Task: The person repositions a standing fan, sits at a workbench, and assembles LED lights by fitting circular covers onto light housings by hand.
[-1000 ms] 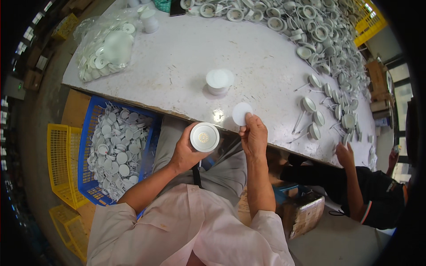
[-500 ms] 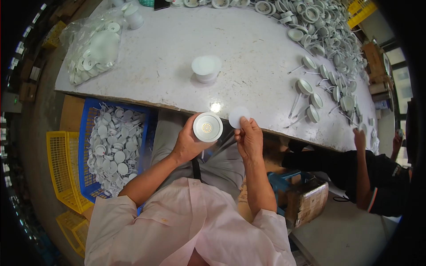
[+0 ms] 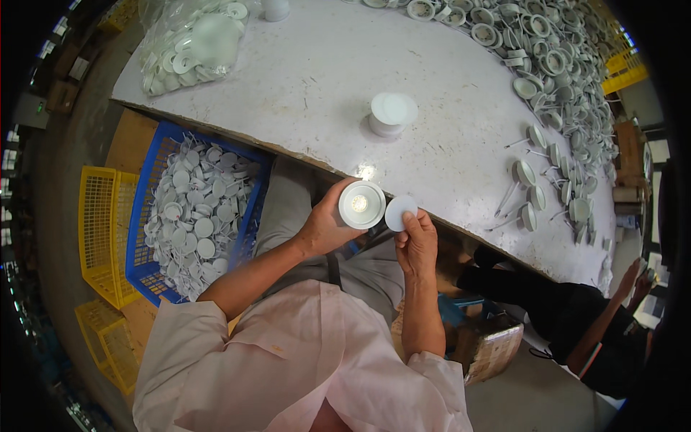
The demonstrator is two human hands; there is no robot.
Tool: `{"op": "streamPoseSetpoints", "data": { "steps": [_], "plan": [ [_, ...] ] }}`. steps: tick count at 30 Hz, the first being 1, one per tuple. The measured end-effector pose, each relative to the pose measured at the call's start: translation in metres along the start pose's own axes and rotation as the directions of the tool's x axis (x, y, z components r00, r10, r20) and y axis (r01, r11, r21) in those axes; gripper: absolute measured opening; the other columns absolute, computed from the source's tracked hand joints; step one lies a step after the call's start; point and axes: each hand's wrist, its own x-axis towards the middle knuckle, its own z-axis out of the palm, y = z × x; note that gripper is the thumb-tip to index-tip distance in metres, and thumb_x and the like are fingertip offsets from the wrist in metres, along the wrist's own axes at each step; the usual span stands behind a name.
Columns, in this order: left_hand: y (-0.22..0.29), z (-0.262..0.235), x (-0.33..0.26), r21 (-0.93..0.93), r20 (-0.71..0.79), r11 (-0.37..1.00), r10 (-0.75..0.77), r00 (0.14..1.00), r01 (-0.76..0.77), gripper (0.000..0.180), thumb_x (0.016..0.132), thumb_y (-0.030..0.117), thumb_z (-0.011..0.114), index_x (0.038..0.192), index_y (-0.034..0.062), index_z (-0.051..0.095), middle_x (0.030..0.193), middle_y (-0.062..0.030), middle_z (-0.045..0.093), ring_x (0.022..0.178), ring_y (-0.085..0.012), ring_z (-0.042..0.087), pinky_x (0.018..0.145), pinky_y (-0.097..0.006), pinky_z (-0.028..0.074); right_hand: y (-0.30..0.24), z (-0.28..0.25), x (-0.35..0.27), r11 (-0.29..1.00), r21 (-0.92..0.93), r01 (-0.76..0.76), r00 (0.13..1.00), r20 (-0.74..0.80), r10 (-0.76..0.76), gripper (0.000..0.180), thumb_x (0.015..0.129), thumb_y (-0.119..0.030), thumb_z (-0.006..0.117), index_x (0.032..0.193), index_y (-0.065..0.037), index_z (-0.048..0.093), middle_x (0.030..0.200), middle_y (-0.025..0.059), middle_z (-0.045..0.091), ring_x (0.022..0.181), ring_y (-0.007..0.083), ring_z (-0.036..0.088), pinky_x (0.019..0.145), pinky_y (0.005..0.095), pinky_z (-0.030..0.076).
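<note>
White and scuffed, the big table (image 3: 309, 79) takes up the far side. On its far right is a huge heap of round white parts (image 3: 554, 65), with a few more lying nearer. A clear bag (image 3: 205, 43) of white pieces sits far left, and a stack of round white pieces (image 3: 394, 111) stands near the middle. By my left side is a blue basket (image 3: 144, 277) full of small white parts, with a yellow crate (image 3: 97, 223) beyond it. Far to my right is a person in dark clothes (image 3: 612, 324).

My left hand (image 3: 327, 223) is curled around a white cup (image 3: 362, 204), just off the table's near edge. The cup faces up, with a bright spot in its middle. My right hand (image 3: 419, 241) pinches a thin white disc (image 3: 399, 212) by its near right edge. The disc is right beside the cup; I can't tell if they touch.

I think this step is lining the two up. Moving the disc over the cup would call for a small, gentle slide left while the cup stays steady.
</note>
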Motion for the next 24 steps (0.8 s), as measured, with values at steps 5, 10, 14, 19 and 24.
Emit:
{"op": "streamPoseSetpoints", "data": {
  "steps": [5, 10, 14, 19, 24],
  "plan": [
    [-0.011, -0.001, 0.001, -0.178, 0.08, 0.983, -0.018, 0.997, 0.032, 0.083, 0.063, 0.005, 0.076, 0.135, 0.0046, 0.033, 0.125, -0.0121, 0.049, 0.118, -0.0203, 0.046, 0.101, -0.032, 0.037, 0.0, 0.013, 0.0, 1.0, -0.01, 0.015, 1.0, -0.016, -0.015, 0.01, 0.086, -0.008, 0.062, 0.095, -0.003, 0.06, 0.076, 0.003, 0.062, 0.053, 0.0059, 0.049, 0.044, 0.0186, 0.039],
    [-0.004, 0.0, 0.001, -0.284, 0.11, 0.958, -0.007, 0.994, 0.039, 0.085, 0.063, 0.008, 0.076, 0.136, 0.004, 0.032, 0.125, -0.0127, 0.048, 0.119, -0.0209, 0.046, 0.102, -0.032, 0.035, 0.005, 0.01, 0.001, 0.998, -0.06, 0.02, 1.0, 0.001, -0.02, 0.024, 0.088, -0.009, 0.06, 0.11, 0.001, 0.06, 0.08, 0.0029, 0.063, 0.057, 0.0073, 0.051, 0.049, 0.02, 0.042],
    [-0.01, -0.005, 0.002, -0.18, 0.207, 0.982, -0.01, 0.978, 0.048, 0.083, 0.074, 0.013, 0.074, 0.138, -0.0005, 0.024, 0.132, -0.0117, 0.041, 0.124, -0.0195, 0.04, 0.104, -0.034, 0.033, 0.014, 0.017, -0.002, 0.98, -0.195, 0.047, 0.999, 0.007, -0.047, 0.026, 0.088, -0.008, 0.058, 0.113, 0.001, 0.06, 0.083, 0.003, 0.064, 0.059, 0.0067, 0.052, 0.052, 0.0196, 0.044],
    [-0.007, -0.001, 0.001, -0.108, 0.13, 0.993, -0.037, 0.991, 0.052, 0.071, 0.079, 0.021, 0.07, 0.134, -0.0004, 0.031, 0.126, -0.0125, 0.047, 0.118, -0.019, 0.045, 0.099, -0.033, 0.038, 0.022, 0.026, 0.0, 0.958, -0.283, 0.041, 0.997, -0.05, -0.057, 0.025, 0.086, -0.007, 0.061, 0.109, 0.001, 0.062, 0.082, 0.0022, 0.063, 0.058, 0.0054, 0.051, 0.051, 0.0191, 0.042],
    [-0.003, 0.001, 0.002, -0.043, 0.056, 0.998, -0.034, 0.998, 0.036, 0.061, 0.083, 0.026, 0.067, 0.131, 0.0007, 0.037, 0.119, -0.0125, 0.053, 0.111, -0.0185, 0.051, 0.094, -0.031, 0.042, 0.026, 0.032, 0.001, 0.924, -0.37, 0.091, 0.992, -0.045, -0.116, 0.024, 0.082, -0.004, 0.065, 0.105, 0.0, 0.064, 0.073, -0.0029, 0.056, 0.056, 0.0032, 0.048, 0.048, 0.0169, 0.04]
  ]
}}
